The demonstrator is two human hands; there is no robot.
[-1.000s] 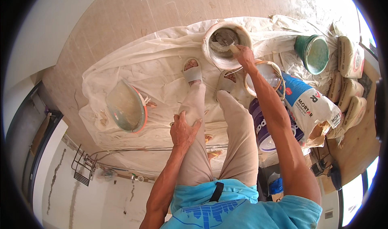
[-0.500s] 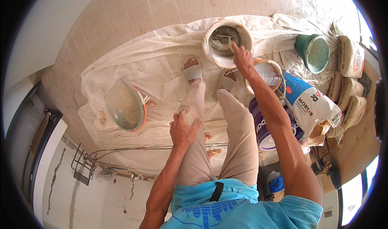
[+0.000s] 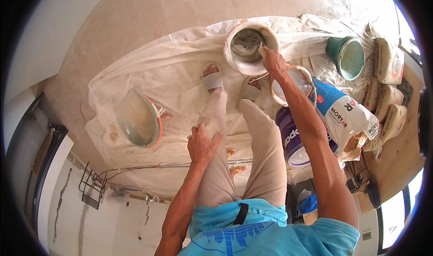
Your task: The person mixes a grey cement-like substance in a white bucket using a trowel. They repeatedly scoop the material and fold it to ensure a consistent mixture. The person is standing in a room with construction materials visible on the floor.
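Observation:
My right hand is closed round the pale handle of a trowel, whose blade is in the wet grey mortar inside a whitish bucket. How much of the blade is sunk I cannot tell. The bucket stands on the cloth just beyond my sandalled feet. My left hand rests on my left leg near the knee, thumb spread away from the fingers; nothing is held in it. Beside my right forearm stands another bucket with a rope-wrapped rim and something clear inside, partly covered by the arm.
A pale drop cloth covers the floor. An orange-rimmed basin lies at left. At right are green buckets, a blue-and-white mortar bag, a purple pail and stacked sacks. Another person's foot shows between my legs.
My right hand and the trowel have shifted slightly within the mortar bucket, and the trowel's angle has changed. The left hand stays on the leg; the whole view has moved a little.

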